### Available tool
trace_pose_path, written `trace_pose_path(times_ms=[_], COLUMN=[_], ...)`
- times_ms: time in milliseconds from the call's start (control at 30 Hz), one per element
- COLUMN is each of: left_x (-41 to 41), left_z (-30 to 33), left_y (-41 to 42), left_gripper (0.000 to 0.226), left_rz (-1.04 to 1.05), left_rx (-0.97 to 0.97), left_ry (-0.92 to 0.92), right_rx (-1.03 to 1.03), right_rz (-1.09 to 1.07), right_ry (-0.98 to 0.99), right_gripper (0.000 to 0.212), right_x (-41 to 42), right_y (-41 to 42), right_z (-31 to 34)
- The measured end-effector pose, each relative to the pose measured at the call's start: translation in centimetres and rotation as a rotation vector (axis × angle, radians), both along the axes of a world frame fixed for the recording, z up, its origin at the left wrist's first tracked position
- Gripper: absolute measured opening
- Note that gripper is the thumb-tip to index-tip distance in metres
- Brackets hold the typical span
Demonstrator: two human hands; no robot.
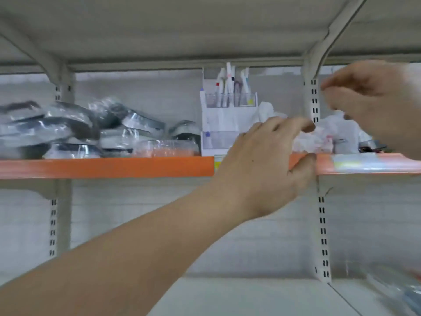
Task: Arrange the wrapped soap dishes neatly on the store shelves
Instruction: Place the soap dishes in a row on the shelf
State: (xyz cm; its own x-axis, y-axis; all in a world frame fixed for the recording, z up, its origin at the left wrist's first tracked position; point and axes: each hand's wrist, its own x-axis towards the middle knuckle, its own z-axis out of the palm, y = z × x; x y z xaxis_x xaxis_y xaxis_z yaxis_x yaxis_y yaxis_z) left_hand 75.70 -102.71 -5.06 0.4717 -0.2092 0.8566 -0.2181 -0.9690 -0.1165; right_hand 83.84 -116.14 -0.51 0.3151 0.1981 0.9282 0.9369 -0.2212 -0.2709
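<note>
Grip-free hands (268, 165) (373, 106) near glossy plastic-wrapped soap dishes (75, 128)

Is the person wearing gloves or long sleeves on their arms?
No gloves and no sleeves show. The left hand is bare, and its forearm is bare all the way down to the picture's bottom corner. The right hand is bare too, though blurred, and its arm is cut off by the edge. No rings, watch or bracelets can be seen.

No text is reading legibly anywhere. The tag strip (376, 164) on the orange shelf edge (107, 167) is showing only blur.
</note>
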Motion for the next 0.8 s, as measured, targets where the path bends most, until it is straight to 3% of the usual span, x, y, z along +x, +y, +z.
trace_pose_path(times_ms=[200, 333, 533, 667, 800], left_x=[-9.7, -13.9, -15.6, -14.1, -10.9], left_z=[2.9, 4.2, 5.2, 5.7, 7.0], left_y=[8.1, 13.3, 19.4, 21.8, 24.0], left_gripper=[0.054, 0.045, 0.048, 0.05, 0.056], left_rz=[0.383, 0.529, 0.675, 0.722, 0.751], left_rx=[-0.024, -0.096, -0.316, -0.354, -0.377], left_ry=[0.028, 0.06, 0.111, 0.137, 0.16], right_rx=[-0.236, -0.293, -0.461, -0.588, -0.795], right_rz=[0.024, 0.033, -0.043, -0.107, -0.194], right_ry=[0.019, 0.049, 0.074, 0.033, -0.059], right_gripper=[0.005, 0.007, 0.026, 0.037, 0.066], right_x=[-7.1, -10.1, -11.2, -9.6, -7.8], right_y=[9.4, 13.9, 19.5, 23.0, 25.6], right_z=[1.9, 2.7, 2.8, 2.4, 2.2])
